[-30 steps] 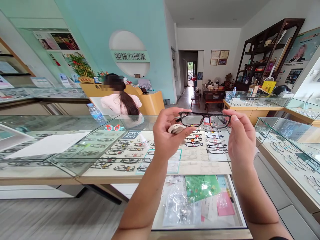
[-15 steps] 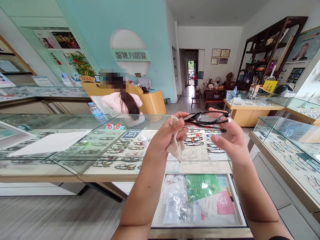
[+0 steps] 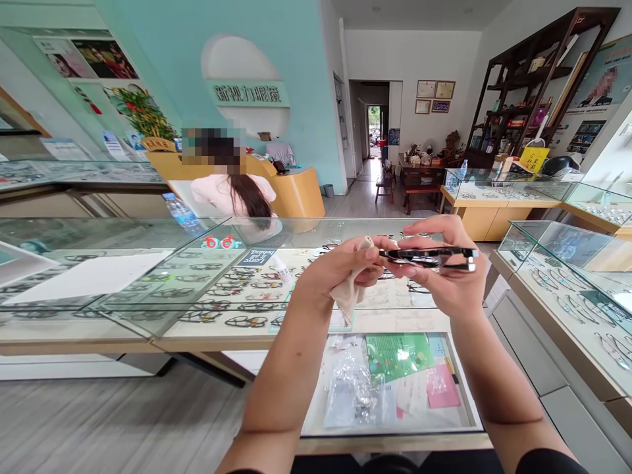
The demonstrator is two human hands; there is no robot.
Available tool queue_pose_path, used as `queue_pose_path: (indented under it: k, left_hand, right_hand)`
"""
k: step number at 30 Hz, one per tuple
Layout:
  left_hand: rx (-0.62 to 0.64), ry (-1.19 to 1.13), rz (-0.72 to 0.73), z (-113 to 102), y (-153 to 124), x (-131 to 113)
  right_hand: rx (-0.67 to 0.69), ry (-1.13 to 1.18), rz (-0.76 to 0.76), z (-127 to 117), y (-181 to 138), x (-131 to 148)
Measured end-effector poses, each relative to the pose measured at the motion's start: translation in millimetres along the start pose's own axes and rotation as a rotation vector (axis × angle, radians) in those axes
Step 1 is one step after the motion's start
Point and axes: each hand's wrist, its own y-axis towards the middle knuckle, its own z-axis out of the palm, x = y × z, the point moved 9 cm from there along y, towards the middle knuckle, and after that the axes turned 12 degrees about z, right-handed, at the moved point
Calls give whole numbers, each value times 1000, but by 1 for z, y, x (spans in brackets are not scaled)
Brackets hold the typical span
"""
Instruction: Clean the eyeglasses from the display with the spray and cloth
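While right hand [image 3: 447, 284] grips glasses [image 3: 434, 255], left hand [image 3: 330, 270] pinches cloth [image 3: 345, 296].

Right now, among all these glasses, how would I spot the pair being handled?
Start at the glass display counter mid-shop; over its near end two bare hands meet. The right hand holds black-framed glasses flat, the left hand a pale cloth at one end. Every other pair lies under glass; this one is in the air.
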Motion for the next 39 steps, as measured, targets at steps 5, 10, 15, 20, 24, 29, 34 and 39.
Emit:
queue_pose_path:
  k: [5,10,15,20,24,29,34,39]
  left_hand:
    - [-99,249,-18,-12,-1,-7]
    - [-283,598,102,-22,-26,-55]
    - [11,761,-89,31,-46,-76]
    - [571,1018,-253,102,-83,-37]
    - [1073,787,-153,167,-158,43]
    - [1069,808,-500,163,-236,185]
    - [936,796,-909,133,-291,277]
    - [859,809,-959,123,-302,313]
  right_hand:
    - [-83,20,75,-10,3,-8]
    - [-24,-119,154,-23,19,-27]
    - [496,-574,286,41,11,-91]
    - [918,-970,380,103,-40,-160]
    - [1013,-1063,387,115,-68,-187]
    - [1059,-1139,381,119,-78,-207]
    - [1102,-1163,371,129,-85,-216]
    - [1088,-1161,372,131,-88,-221]
